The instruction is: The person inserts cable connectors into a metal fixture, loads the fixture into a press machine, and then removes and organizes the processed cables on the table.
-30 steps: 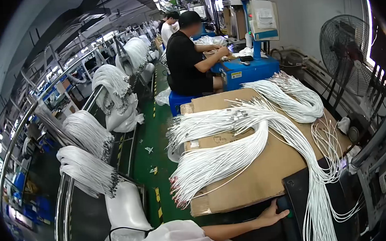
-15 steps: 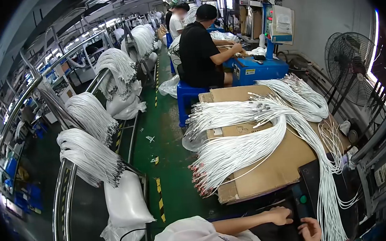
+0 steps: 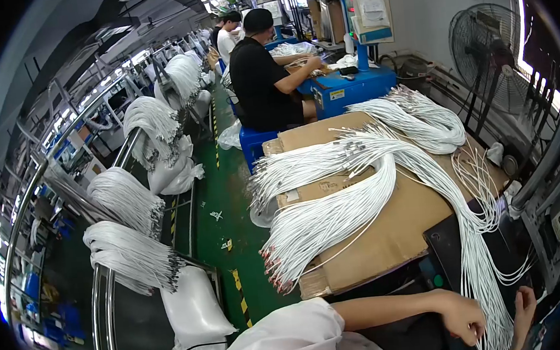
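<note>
My left hand is held out at the lower right, its fingers curled downward beside the hanging strands of a white cable bundle. Whether anything is inside those fingers is hidden. On the other side of the strands, my right hand is raised near the frame's lower right, fingers upright and apart, with nothing visible in it. The bundle runs over the cardboard and down past its near right corner. Another white cable bundle, with reddish ends, lies on the cardboard to the left.
A co-worker in black sits beyond the cardboard at a blue machine. Metal rails on the left carry more draped white cable bundles. A standing fan is at the right. Yellow-black tape marks the green floor.
Both my hands have moved right, the left one reaching up to the hanging cables. The head view has shifted, so the surroundings sit differently in the frame.
</note>
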`<state>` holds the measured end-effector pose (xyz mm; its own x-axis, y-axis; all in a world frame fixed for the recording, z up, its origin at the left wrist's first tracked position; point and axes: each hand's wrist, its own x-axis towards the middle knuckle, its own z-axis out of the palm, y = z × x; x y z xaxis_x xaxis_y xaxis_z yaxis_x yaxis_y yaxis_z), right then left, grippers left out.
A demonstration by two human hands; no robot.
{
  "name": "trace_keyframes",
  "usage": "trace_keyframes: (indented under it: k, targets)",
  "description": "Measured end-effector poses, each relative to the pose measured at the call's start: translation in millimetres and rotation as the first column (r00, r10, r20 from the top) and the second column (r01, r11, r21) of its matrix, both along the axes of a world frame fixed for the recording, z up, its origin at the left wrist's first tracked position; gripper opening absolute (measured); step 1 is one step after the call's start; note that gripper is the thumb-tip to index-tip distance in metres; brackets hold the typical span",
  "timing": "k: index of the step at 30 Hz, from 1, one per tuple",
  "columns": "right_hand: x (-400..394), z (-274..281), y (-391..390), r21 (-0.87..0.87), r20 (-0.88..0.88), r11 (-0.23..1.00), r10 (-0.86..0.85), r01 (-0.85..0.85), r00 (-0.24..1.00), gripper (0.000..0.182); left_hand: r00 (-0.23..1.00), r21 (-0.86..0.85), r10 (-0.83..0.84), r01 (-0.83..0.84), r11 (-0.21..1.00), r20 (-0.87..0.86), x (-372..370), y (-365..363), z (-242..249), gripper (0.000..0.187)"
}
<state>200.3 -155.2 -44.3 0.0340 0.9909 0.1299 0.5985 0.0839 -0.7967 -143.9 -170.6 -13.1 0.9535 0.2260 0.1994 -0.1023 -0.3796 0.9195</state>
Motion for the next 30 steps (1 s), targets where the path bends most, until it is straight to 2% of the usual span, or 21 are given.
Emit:
trace_keyframes:
  k: [1, 2, 3, 4, 5, 6, 9, 10, 13, 14, 17, 18, 19, 20, 21, 23, 25, 27, 30]
  targets:
    - [17, -8, 6, 0.026, 0.094, 0.999, -0.042, 0.04, 0.995, 0.02, 0.987, 0.097, 0.085, -0.099, 0.99, 0.138, 21, 12, -1, 0.038]
    - [36, -20, 12, 0.03, 0.078, 0.997, -0.071, 0.068, 0.994, 0.023, 0.989, 0.17, 0.103, -0.12, 0.978, 0.105, 45, 29, 0, 0.029]
    - [49, -30, 14, 0.022, 0.051, 0.994, -0.105, 0.103, 0.993, 0.023, 0.949, 0.271, 0.197, -0.262, 0.926, 0.245, 70, 44, -4, 0.024]
    - [50, -29, 15, -0.015, 0.074, 0.989, -0.147, 0.148, 0.986, 0.023, 0.938, 0.375, 0.294, -0.344, 0.861, 0.184, 91, 59, -6, 0.02]
    - [46, -28, 14, -0.052, 0.095, 0.98, -0.188, 0.193, 0.978, 0.024, 0.93, 0.499, 0.322, -0.366, 0.785, 0.175, 126, 80, -27, 0.018]
    - [43, -37, 11, 0.005, 0.054, 0.98, -0.197, 0.198, 0.979, 0.02, 0.881, 0.56, 0.297, -0.466, 0.685, 0.369, 159, 99, -56, 0.017]
    - [33, -29, 4, -0.042, 0.218, 0.976, -0.202, 0.216, 0.955, 0.016, 0.932, 0.687, 0.177, -0.353, 0.635, 0.316, 191, 116, -68, 0.017]
    - [27, -29, 3, -0.029, 0.153, 0.969, -0.238, 0.245, 0.959, 0.013, 0.993, 0.73, 0.098, -0.109, 0.675, 0.058, 196, 121, -66, 0.023]
    - [21, -26, 1, -0.108, 0.228, 0.953, -0.252, 0.282, 0.941, 0.018, 0.99, 0.811, 0.136, -0.061, 0.582, -0.023, 188, 126, -83, 0.03]
    - [22, -27, -1, -0.109, 0.238, 0.952, -0.254, 0.286, 0.937, 0.019, 0.981, 0.801, 0.186, -0.159, 0.578, 0.06, 179, 133, -84, 0.03]
    - [24, -32, -4, -0.112, 0.236, 0.952, -0.253, 0.285, 0.938, 0.02, 0.929, 0.748, 0.332, -0.103, 0.655, -0.163, 155, 184, -70, 0.031]
    - [26, -33, -4, -0.115, 0.22, 0.954, -0.249, 0.278, 0.943, 0.02, 0.874, 0.804, 0.462, -0.163, 0.572, -0.151, 152, 202, -74, 0.036]
    - [25, -34, -4, -0.116, 0.206, 0.956, -0.242, 0.27, 0.948, 0.02, 0.791, 0.899, 0.612, -0.251, 0.359, -0.024, 144, 218, -79, 0.041]
    - [22, -33, -4, -0.129, 0.213, 0.951, -0.249, 0.28, 0.945, 0.021, 0.746, 0.948, 0.641, -0.306, 0.091, 0.179, 140, 236, -95, 0.047]
    - [18, -29, -4, -0.138, 0.226, 0.948, -0.253, 0.288, 0.941, 0.022, 0.775, 0.933, 0.583, -0.352, 0.077, 0.244, 127, 238, -87, 0.044]
    - [8, -11, -4, -0.161, 0.28, 0.948, -0.223, 0.275, 0.934, 0.018, 0.814, 0.927, 0.562, -0.309, 0.211, 0.143, 124, 219, -77, 0.041]
    - [2, 15, -4, -0.204, 0.353, 0.954, -0.139, 0.221, 0.925, 0.024, 0.934, 0.848, 0.358, -0.208, 0.487, 0.024, 111, 189, -42, 0.036]
    - [1, 13, -3, -0.156, 0.342, 0.966, -0.142, 0.205, 0.929, 0.026, 0.97, 0.678, 0.244, -0.167, 0.715, -0.018, 102, 161, -50, 0.034]
    - [0, 12, -5, -0.141, 0.337, 0.969, -0.144, 0.201, 0.93, 0.027, 0.952, 0.541, 0.059, 0.119, 0.832, -0.3, 98, 159, -47, 0.036]
